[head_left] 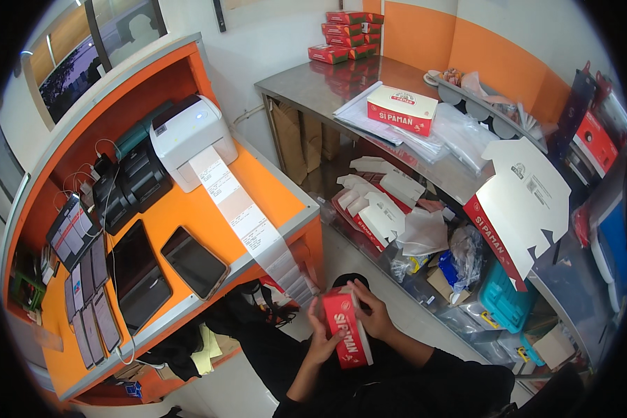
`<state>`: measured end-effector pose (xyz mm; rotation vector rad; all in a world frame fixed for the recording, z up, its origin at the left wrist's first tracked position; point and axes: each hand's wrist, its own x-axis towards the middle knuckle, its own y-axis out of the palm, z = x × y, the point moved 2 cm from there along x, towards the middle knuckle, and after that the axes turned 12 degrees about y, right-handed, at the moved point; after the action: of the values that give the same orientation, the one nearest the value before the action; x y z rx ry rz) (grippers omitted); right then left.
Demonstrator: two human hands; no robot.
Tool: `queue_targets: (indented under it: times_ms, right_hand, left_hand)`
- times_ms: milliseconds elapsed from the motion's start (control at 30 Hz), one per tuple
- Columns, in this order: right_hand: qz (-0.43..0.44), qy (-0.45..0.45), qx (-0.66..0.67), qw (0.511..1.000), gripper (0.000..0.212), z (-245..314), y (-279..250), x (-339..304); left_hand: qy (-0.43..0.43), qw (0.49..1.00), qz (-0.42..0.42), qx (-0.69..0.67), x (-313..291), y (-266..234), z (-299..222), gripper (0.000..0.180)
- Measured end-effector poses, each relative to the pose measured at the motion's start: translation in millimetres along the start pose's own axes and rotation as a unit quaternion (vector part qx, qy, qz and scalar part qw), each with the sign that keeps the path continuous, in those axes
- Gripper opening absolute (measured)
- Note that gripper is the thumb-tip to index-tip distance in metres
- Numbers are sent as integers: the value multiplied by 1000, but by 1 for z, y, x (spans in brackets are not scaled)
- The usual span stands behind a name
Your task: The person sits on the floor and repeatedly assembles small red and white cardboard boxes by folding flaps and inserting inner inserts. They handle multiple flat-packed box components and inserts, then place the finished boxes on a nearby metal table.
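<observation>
Over my lap I hold a small red carton box (344, 327) with white lettering. My left hand (319, 343) wraps round its left side, thumb across the printed face. My right hand (374, 319) grips its upper right edge, fingers at the top. Just beyond my left hand, a long strip of printed labels (247, 219) hangs from a white label printer (193, 139) over the counter's edge. On the steel table to the right lies an unfolded red-and-white carton (519, 205); farther back a closed carton (401, 111) sits on papers and plastic sleeves.
The orange counter (275, 171) on the left carries a tablet (140, 272), a large phone (195, 261), several smaller phones (94, 306) and black devices (136, 181). Red boxes (345, 35) are stacked at the far end of the steel table (292, 83). Its lower shelf holds part-folded cartons (376, 212) and a teal case (508, 296).
</observation>
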<state>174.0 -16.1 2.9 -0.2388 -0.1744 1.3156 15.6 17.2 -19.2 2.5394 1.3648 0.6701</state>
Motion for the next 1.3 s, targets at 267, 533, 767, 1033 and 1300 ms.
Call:
queue_targets:
  times_ms: [267,533,767,1033,1300]
  right_hand:
    - [194,39,-58,978,90,-39,29,-31]
    - [193,89,19,977,102,-26,26,-41]
    - [205,133,136,960,103,-42,21,-25]
    - [285,100,111,947,111,-46,16,-20]
    - [266,154,188,933,111,-35,11,-25]
  left_hand:
    - [-278,903,-186,-270,-35,-34,53,40]
    - [-300,905,-155,-260,-45,-44,44,61]
    - [-257,961,-27,-101,-35,-33,9,94]
    - [-290,946,-47,-137,-39,-33,20,86]
    - [-293,951,-42,-85,-46,-34,30,70]
